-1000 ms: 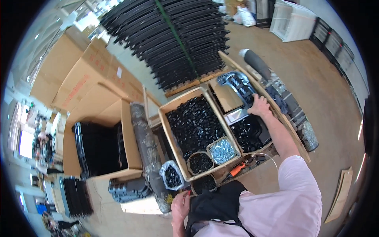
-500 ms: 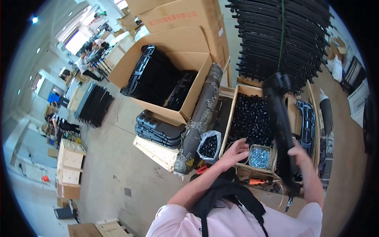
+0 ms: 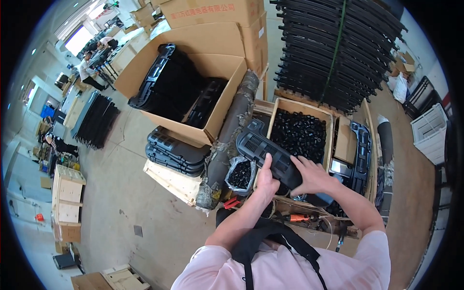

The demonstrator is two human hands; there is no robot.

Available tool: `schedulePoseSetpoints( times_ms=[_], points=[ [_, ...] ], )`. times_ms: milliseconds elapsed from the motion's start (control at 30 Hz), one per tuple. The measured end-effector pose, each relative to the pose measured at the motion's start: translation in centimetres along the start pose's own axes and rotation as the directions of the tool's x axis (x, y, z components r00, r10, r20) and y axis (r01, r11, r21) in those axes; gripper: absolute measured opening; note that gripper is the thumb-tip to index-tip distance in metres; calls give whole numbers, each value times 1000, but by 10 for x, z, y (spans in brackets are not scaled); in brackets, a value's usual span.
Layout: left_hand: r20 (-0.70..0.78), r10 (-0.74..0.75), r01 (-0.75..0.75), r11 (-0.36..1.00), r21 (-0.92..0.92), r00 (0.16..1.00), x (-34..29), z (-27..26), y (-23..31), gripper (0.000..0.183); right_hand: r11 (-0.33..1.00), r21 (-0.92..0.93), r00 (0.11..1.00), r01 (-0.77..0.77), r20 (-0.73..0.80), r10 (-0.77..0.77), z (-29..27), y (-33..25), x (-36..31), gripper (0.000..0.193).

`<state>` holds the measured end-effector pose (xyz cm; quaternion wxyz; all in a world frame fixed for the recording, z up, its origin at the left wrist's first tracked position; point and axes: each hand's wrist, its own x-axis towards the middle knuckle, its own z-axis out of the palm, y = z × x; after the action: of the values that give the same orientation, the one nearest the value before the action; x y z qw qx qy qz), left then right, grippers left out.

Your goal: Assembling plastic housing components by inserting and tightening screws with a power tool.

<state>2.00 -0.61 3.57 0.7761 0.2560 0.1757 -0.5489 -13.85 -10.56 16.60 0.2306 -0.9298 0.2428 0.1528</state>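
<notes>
A black plastic panel (image 3: 261, 147) with rows of vent slots lies slantwise in front of me, above the near part of a wooden crate. My left hand (image 3: 267, 180) grips its near edge, thumb on top and fingers underneath. Over the right end, my right hand (image 3: 314, 178) is wrapped with its fingers spread across the surface. Small black plastic parts (image 3: 299, 133) fill the crate section behind the panel. The panel and my right hand mostly cover the screws. Beside the panel's left end, a clear plastic bag (image 3: 240, 175) holds more small black parts.
An orange-bodied tool (image 3: 298, 218) and a red-handled tool (image 3: 232, 202) lie at the near side. Left stand a cardboard box (image 3: 227, 108) of black panels and a panel stack (image 3: 169, 157). Tied black bars (image 3: 333, 53) rise behind; another panel (image 3: 361, 150) lies at right.
The panel has swung from upright at the right to slantwise in front of me. My left hand has left the screw area and now holds the panel too. The view has shifted slightly.
</notes>
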Motion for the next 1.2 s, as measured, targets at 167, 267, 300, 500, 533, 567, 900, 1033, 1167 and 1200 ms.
schedulePoseSetpoints(
  times_ms=[167,267,300,500,533,567,900,1033,1167,1200],
  points=[
    [42,78,-77,996,-36,996,52,3,0,45,998,-50,992,-44,-117,38,10,20,55,127],
    [85,20,-29,994,107,996,61,6,-12,67,999,-48,996,9,-84,-13,2,63,76,120],
    [91,7,-18,994,112,996,61,5,-15,67,997,-67,994,37,-97,-43,5,83,80,119],
    [-113,-31,63,955,290,993,69,-43,-25,46,996,-8,956,85,-281,-84,-18,131,106,115],
    [-116,-44,77,952,297,992,70,-44,-29,46,998,-5,944,58,-326,-56,-22,144,109,115],
    [-108,-42,72,955,289,993,70,-41,-30,44,999,10,944,37,-328,-32,-28,155,113,116],
    [-40,-49,60,921,385,998,63,-36,-18,40,998,23,975,-60,-215,64,-17,207,170,103],
    [-33,-55,64,917,393,998,75,-32,-17,36,997,-17,937,-72,-345,62,-8,206,162,98],
    [-46,-39,56,897,439,998,88,-28,-10,35,978,205,792,31,-602,101,-3,182,126,83],
    [-19,-46,50,889,454,999,90,-31,-6,37,975,220,798,21,-591,116,0,175,110,83]
  ],
)
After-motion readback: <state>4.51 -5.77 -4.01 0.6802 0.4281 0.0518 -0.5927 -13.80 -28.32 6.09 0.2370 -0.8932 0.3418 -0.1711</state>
